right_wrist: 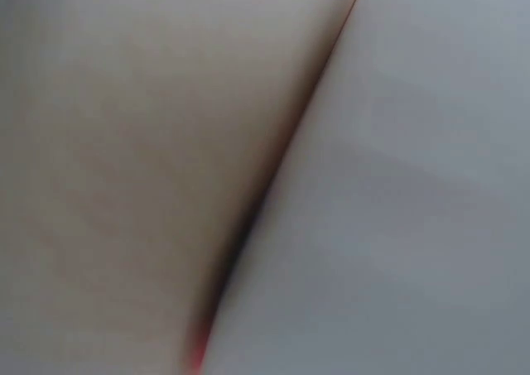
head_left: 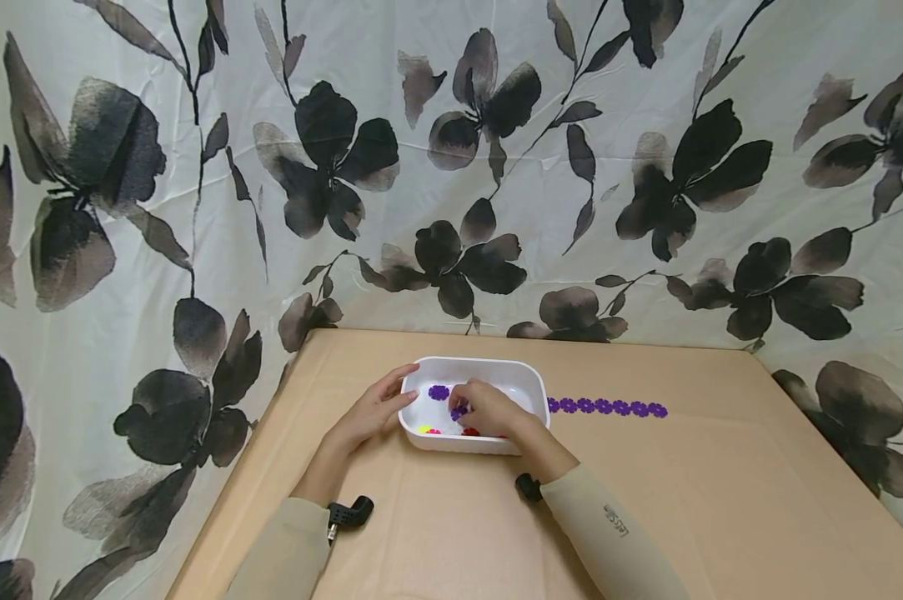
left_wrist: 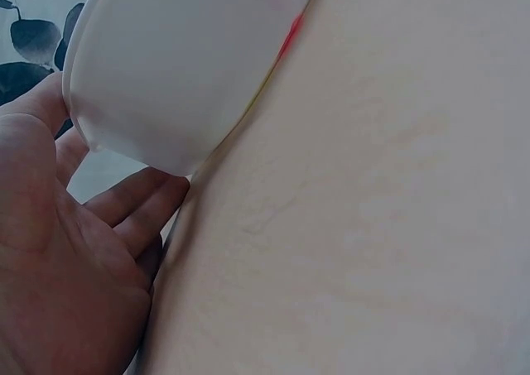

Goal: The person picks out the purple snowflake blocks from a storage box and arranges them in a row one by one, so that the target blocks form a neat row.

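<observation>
Though half-hidden, scalloped purple flower (head_left: 457, 413) between right fingers (head_left: 475, 395), left fingers (head_left: 394, 381) round tray rim (head_left: 472, 360)

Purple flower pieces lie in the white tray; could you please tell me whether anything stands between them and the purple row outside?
Yes: the white tray's right wall stands between the purple flower pieces and the purple row, so a piece would likely need lifting over it. The right hand also lies between.
</observation>
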The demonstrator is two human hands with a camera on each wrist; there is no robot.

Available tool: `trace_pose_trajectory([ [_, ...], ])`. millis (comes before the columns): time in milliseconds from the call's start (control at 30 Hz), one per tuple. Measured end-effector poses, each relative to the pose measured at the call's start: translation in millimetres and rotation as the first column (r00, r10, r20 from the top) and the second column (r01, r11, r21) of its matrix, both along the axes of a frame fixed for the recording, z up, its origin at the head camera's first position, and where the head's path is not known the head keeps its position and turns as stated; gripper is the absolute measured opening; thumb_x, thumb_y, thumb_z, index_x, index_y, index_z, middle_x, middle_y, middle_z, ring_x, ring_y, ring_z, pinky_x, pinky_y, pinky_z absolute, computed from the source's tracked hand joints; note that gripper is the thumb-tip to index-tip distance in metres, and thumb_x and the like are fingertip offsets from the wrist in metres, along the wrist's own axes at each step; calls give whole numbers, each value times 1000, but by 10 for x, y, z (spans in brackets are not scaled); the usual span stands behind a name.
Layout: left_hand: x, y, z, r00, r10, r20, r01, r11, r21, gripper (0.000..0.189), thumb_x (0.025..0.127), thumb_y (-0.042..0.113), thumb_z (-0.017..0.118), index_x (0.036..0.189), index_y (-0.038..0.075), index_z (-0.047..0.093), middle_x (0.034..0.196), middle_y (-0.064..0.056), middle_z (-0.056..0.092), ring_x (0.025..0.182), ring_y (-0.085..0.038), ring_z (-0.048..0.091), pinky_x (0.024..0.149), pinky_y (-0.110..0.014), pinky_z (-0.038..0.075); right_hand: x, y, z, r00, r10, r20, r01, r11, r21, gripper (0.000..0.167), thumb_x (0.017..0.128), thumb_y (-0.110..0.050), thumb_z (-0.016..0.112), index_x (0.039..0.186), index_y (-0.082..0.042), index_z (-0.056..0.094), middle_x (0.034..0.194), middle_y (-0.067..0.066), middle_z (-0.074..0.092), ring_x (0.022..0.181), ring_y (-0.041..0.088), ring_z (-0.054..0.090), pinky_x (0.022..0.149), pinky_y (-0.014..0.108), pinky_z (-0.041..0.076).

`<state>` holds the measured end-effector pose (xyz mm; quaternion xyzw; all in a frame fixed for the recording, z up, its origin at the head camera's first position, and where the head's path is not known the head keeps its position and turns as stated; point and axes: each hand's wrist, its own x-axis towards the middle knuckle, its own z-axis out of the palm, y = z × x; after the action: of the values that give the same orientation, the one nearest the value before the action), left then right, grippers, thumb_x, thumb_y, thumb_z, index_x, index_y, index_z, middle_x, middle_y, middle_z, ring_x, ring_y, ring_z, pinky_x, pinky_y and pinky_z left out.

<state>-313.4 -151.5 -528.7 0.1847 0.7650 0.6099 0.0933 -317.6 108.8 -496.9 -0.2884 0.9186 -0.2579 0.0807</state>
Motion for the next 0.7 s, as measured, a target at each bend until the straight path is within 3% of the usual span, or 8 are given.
trace_pose_trajectory([
  [267,7,4,32,1000,3,-5,-3,1000,-5,56,106,30,63,158,24,43,172,-5,29,159,-38,22,128,-52,22,12,5,14,998,-65,-18,64,997,-50,16,88,2,75,100,-10,73,94,4,62,87,18,54,83,34,49],
  [533,-2,-4,19,1000,4,-20,-4,1000,-6,58,106,30,62,159,22,42,172,-6,28,159,-39,21,128,-53,21,-13,25,0,998,-62,-28,58,990,-131,12,92,-1,73,101,-10,76,90,-1,69,85,15,59,80,32,52],
  [700,12,7,15,1000,-1,-14,1,1000,-6,58,106,30,62,160,22,41,171,-9,30,158,-40,25,126,-56,26,-7,99,21,992,-129,-1,123,953,-277,16,94,-3,73,109,-6,77,100,2,74,90,16,64,87,32,59],
])
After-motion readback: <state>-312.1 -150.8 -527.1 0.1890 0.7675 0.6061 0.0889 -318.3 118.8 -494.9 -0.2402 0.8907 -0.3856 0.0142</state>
